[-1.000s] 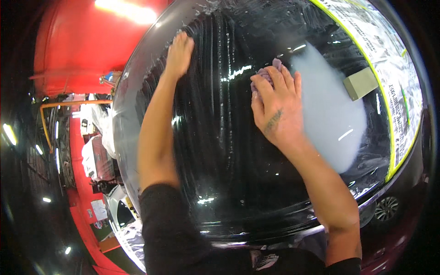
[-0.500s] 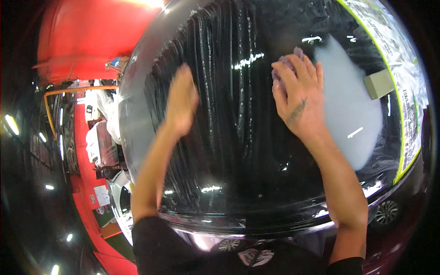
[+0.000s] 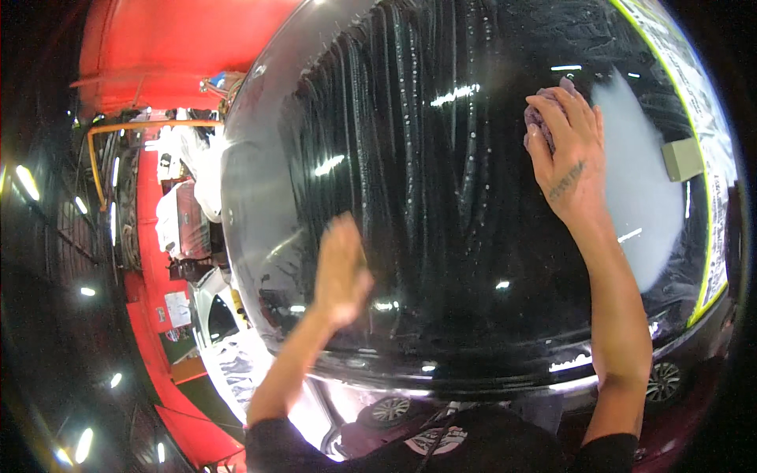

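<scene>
A glossy black car panel (image 3: pixel 426 299) curves before me, marked by pale wet streaks and beads. My right hand (image 3: pixel 574 154) is closed round a crumpled purple cloth (image 3: pixel 536 120), pressing it on the panel just left of a whitish-grey patch (image 3: pixel 640 185). Farther left, my left hand (image 3: pixel 341 272) is over the near part of the panel, its fingers pointing away from me. Motion smears it, so I cannot make out whether anything is under its palm.
A grey-green block (image 3: pixel 683 160) rests at the panel's right side, beside yellow-green masking tape (image 3: pixel 704 165) and printed masking paper (image 3: pixel 721 201). Car wheels (image 3: pixel 391 408) show beyond the near edge. A red wall (image 3: pixel 173 51) and an orange frame (image 3: pixel 154 124) stand at the left.
My left hand has come back along the panel toward me. My right hand keeps the purple cloth beside the grey patch. The whole view has shifted, with the panel now farther right.
</scene>
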### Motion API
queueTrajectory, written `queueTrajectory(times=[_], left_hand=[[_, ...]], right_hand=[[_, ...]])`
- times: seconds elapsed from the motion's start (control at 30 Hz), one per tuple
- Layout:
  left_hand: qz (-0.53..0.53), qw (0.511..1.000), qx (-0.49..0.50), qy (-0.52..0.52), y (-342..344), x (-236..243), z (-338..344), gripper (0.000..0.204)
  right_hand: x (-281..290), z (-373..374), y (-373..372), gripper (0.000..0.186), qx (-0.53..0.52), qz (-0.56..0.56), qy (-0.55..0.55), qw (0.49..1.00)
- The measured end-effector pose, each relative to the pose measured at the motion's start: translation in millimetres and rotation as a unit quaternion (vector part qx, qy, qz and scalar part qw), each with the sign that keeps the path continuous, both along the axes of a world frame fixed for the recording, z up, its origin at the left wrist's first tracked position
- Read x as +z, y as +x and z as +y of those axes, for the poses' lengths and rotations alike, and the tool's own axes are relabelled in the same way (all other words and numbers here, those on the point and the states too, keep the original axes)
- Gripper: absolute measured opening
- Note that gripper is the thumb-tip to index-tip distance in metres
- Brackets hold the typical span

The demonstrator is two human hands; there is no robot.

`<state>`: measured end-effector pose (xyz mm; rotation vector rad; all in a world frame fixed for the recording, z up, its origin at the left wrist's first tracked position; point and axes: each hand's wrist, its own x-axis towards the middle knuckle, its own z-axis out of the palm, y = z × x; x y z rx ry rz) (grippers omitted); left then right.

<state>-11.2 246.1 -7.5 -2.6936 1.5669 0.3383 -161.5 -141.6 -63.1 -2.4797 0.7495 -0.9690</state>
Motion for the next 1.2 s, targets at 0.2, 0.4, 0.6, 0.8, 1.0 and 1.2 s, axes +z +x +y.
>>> queueTrajectory(times=[0.2,0.4,0.6,0.8,1.0,1.2], left_hand=[[-0.103,0.979,0.090,-0.151,299.5,-8.9,-116.5,0.063],[-0.028,0.990,0.117,-0.078,55.6,-0.8,-30.2,0.067],[0.001,0.997,-0.011,-0.080,-1.4,-6.0,81.1,0.077],[-0.215,0.970,0.108,-0.034,381.7,-8.6,6.0,0.065],[-0.039,0.973,0.189,-0.130,90.3,0.1,20.3,0.062],[0.056,0.979,0.153,-0.119,30.8,-4.1,58.3,0.071]], right_hand=[[12.9,12.1,7.5,0.031,0.069,-0.034,0.005,0.997],[9.3,-7.0,-2.7,0.032,0.045,-0.028,-0.003,0.999],[4.2,-3.5,-7.1,0.032,0.047,0.001,-0.022,0.999],[9.7,1.7,15.6,0.032,0.090,-0.040,-0.019,0.995],[13.8,-5.5,-3.8,0.031,0.066,-0.013,-0.008,0.998],[9.0,-2.7,-8.0,0.033,0.039,0.012,-0.016,0.999]])
